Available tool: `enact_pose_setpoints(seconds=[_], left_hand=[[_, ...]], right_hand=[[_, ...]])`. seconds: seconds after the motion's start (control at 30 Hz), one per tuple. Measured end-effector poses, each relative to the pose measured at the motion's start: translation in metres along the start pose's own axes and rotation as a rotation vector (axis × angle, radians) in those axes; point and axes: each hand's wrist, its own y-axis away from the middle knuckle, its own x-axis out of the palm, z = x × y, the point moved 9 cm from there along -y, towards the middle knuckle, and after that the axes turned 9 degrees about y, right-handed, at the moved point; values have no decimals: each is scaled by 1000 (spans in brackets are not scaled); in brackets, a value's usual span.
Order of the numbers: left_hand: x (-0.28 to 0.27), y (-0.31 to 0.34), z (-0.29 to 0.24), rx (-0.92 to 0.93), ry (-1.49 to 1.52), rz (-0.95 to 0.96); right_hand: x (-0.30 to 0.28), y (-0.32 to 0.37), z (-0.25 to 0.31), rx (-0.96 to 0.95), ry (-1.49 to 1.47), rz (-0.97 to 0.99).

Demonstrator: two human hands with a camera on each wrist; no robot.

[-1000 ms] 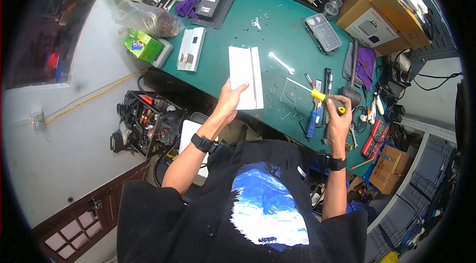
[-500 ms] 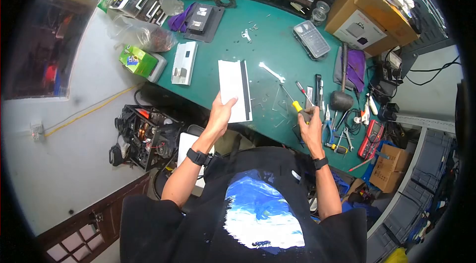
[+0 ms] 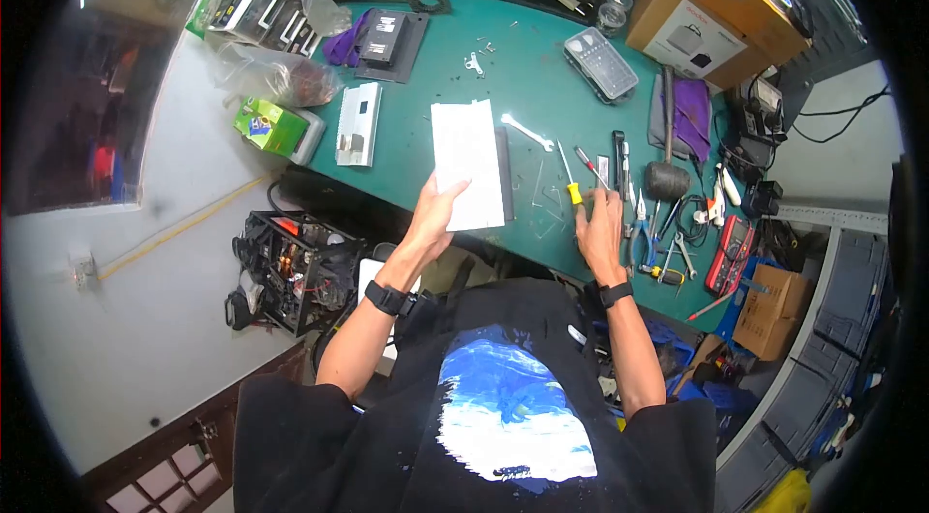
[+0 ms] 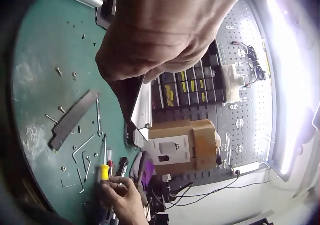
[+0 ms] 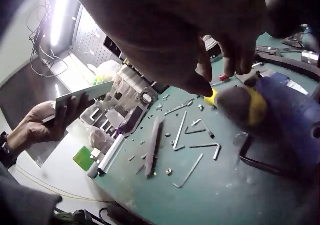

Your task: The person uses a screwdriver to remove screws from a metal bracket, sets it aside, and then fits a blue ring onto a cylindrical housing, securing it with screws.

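Note:
My left hand (image 3: pixel 437 215) grips the lower part of a white flat panel (image 3: pixel 469 150), held above the bench with the thumb on its face. In the head view, a dark strip (image 3: pixel 504 174) shows beside it; in the left wrist view the strip (image 4: pixel 75 120) lies on the green bench. My right hand (image 3: pixel 602 234) is low over the tools, fingers extended and slightly bent. A screwdriver with a yellow and dark handle (image 5: pixel 240 105) lies under it, the thumb at the yellow collar. A red screwdriver (image 3: pixel 590 165) is just beyond the fingertips.
Hex keys (image 5: pixel 206 146) and a wrench (image 3: pixel 527 132) lie on the green bench (image 3: pixel 542 58). To the right are a mallet (image 3: pixel 667 180), pliers (image 3: pixel 639 230) and a red meter (image 3: pixel 730 256). A parts case (image 3: pixel 601 64) and cardboard box (image 3: pixel 697 24) stand farther back.
My right hand has moved left and down with the yellow screwdriver and loosened around it. The panel in my left hand has turned, and the dark strip now appears outside its right edge.

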Motion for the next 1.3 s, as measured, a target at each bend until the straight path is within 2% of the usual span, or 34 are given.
enact_pose_setpoints(seconds=[0.07, 0.13, 0.2, 0.27, 0.37, 0.53, 0.7, 0.93, 1.07, 1.13, 1.2, 1.23, 1.3], left_hand=[[6, 2, -3, -20, 40, 39], [7, -1, -5, -40, 77, 80], [7, -5, -2, -72, 81, 162], [4, -10, -3, -93, 70, 200], [4, -9, -12, -138, 80, 236], [2, -8, -41, -147, 132, 250], [1, -14, -66, -159, 31, 212], [11, -34, -75, -178, -95, 332], [15, -48, -71, -141, -212, 402], [20, -54, -67, -149, -237, 439], [16, -61, -65, -142, -259, 397], [16, -65, -60, -156, -268, 425], [10, -79, -63, 31, -398, 399]], right_hand=[[-17, -3, 14, -19, -187, -39], [-28, -8, 31, 19, -250, -45], [-13, -10, 46, 84, -411, 143], [10, -10, 56, 66, -400, 122], [55, -12, 80, -24, -135, 281], [93, -5, 96, -30, 30, 277], [97, -5, 97, 30, 53, 251], [93, -3, 102, 138, 149, 171], [75, 6, 87, 290, 147, 49], [48, 12, 81, 447, 13, -40], [28, 27, 77, 478, 56, -128], [30, 41, 63, 616, -178, -122], [31, 68, 53, 855, -644, -116]])
